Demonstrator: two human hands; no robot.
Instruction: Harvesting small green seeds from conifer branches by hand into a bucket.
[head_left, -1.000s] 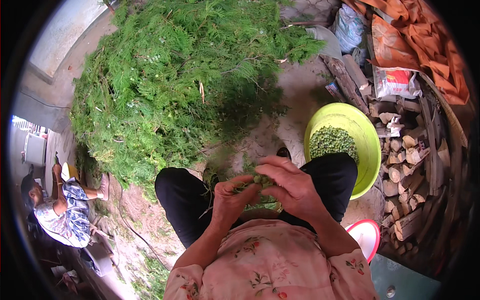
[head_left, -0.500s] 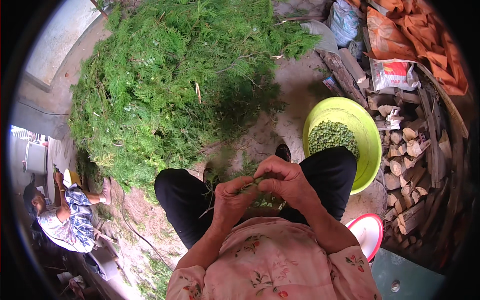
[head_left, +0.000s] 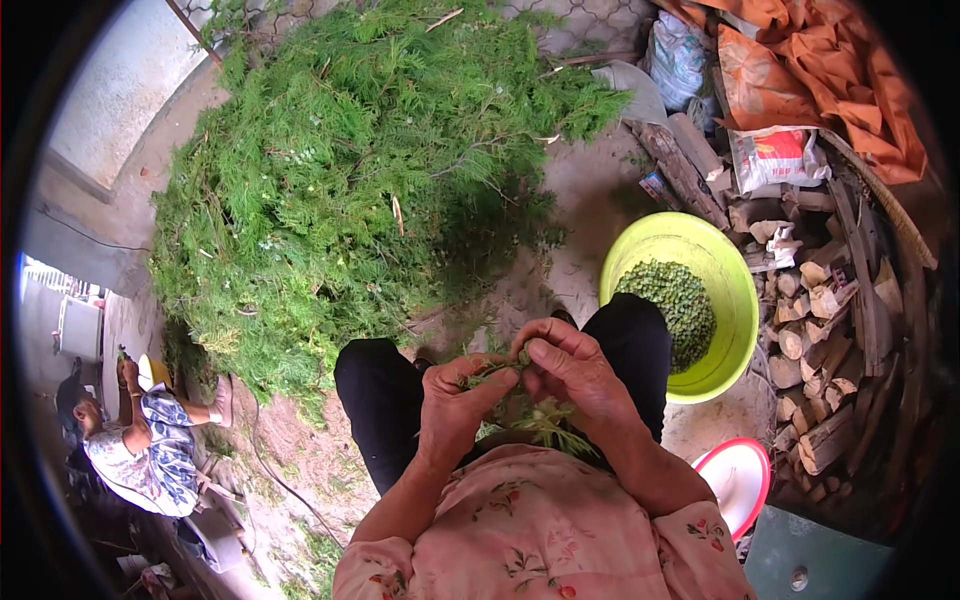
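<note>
1. At the lower centre of the frame: pink floral blouse (head_left: 540,540), both forearms rising out of it toward the middle.
2. Just above, centre: left hand (head_left: 455,405) curled shut, thumb and fingers pinching a green sprig (head_left: 497,370) at its stem end.
3. Touching it on the right: right hand (head_left: 570,370), fingers bent over and nipping the same sprig near its tip; fingertips of both hands met at one point.
4. Under the hands, on the lap: a loose tuft of more green cuttings (head_left: 545,420), lying between black-trousered knees (head_left: 385,395).
5. Right of centre, beside the right knee: lime-green basin (head_left: 735,300) on the ground, partly filled with small green buds (head_left: 675,300).
6. Lower right: red-rimmed white bowl (head_left: 735,480), partly cut off behind the sleeve.
7. Right edge: stacked split firewood (head_left: 820,340), pale cut ends facing in.
8. Lower left edge: another person (head_left: 140,440) in a patterned top, seated low, well apart from the working hands.
9. Upper left to upper centre: large heap of feathery green branches (head_left: 340,180) on bare earth, its near edge close to the knees.
10. Upper right: printed white sack (head_left: 780,155), orange cloth (head_left: 830,70) spread behind it.
11. Top edge: wire mesh fence (head_left: 580,20) behind the heap.
</note>
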